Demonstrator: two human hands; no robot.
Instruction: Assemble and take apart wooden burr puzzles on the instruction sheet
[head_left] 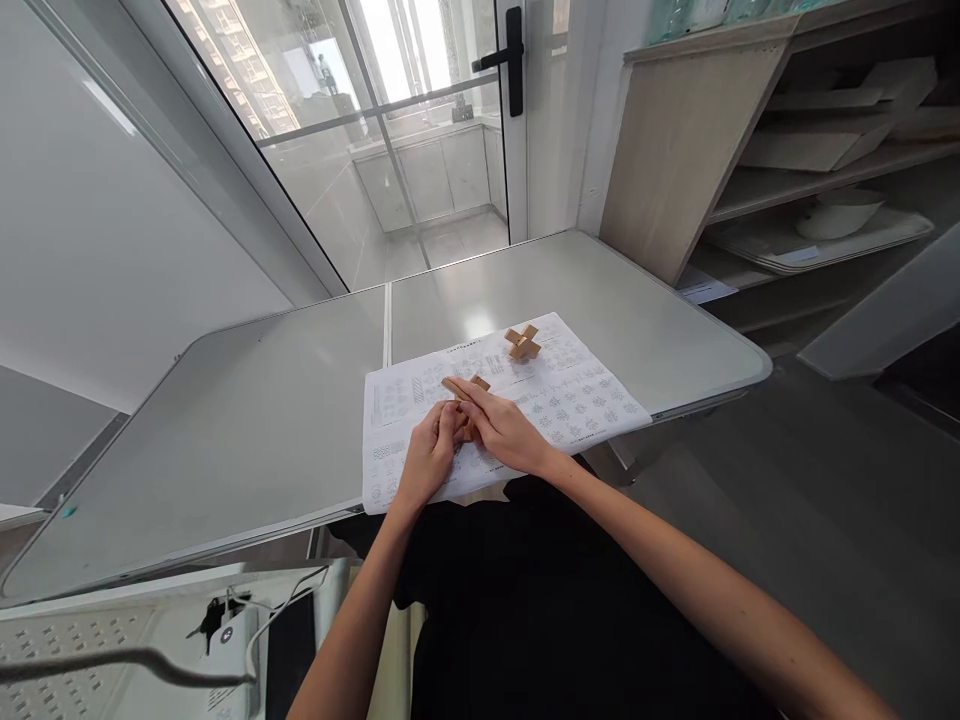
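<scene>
Both hands meet over a printed instruction sheet (pixel 592 400) near the table's front edge. Between them is a wooden burr puzzle (pixel 480 383), partly hidden by my fingers. My left hand (pixel 431 450) is closed on its lower left side, thumb pressed to the wood. From the right, my right hand (pixel 504 430) is closed round the same puzzle, its fingers reaching across the top. A second wooden burr puzzle (pixel 523 343), crossed and fully assembled in look, rests on the sheet beyond my right hand. Diagrams of interlocked shapes cover the paper.
The sheet lies on a grey folding table (pixel 300 400). A glass door with a black handle (pixel 514 60) stands behind it. At right is a wooden shelf unit (pixel 675 150) with trays and a bowl. Lower left, a white chair (pixel 82 640) holds a power bank (pixel 229 660), keys and cables.
</scene>
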